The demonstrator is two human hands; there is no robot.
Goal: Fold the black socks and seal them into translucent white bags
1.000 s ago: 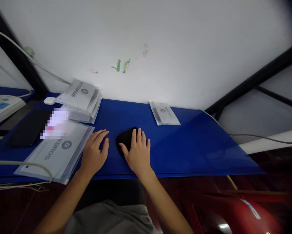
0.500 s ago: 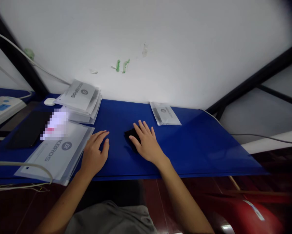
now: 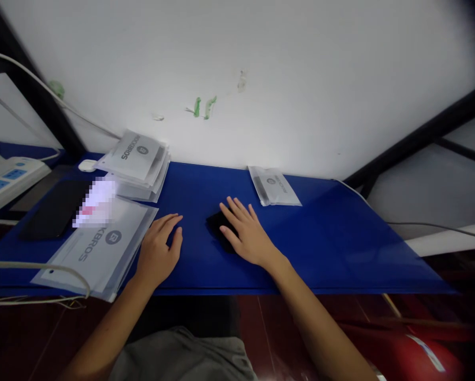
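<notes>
A folded black item (image 3: 217, 228), too dark for me to tell its kind, lies flat on the blue tabletop (image 3: 197, 196). Over its right part rests my right hand (image 3: 245, 230), palm down with the fingers stretched out, hiding some of it. My left hand (image 3: 160, 246) lies on its side at the table's front, fingers apart and nothing in them. Just left of that hand is a frosted plastic ROCKBROS bag (image 3: 102, 264). Behind it sits a stack of similar bags (image 3: 136, 159). Another ROCKBROS bag (image 3: 275, 186) lies at the back, near the wall.
On the left are a dark phone-like slab (image 3: 54, 211), a blurred bright patch, a small white case (image 3: 88, 165) and a white power strip (image 3: 15, 182). A pale cable (image 3: 70, 268) loops over the front left edge. Black frame bars (image 3: 420, 132) slope at both sides.
My right hand has slid slightly to the right over the black item, and more of that item shows. The left hand keeps its pose. The whole view has shifted a little.
</notes>
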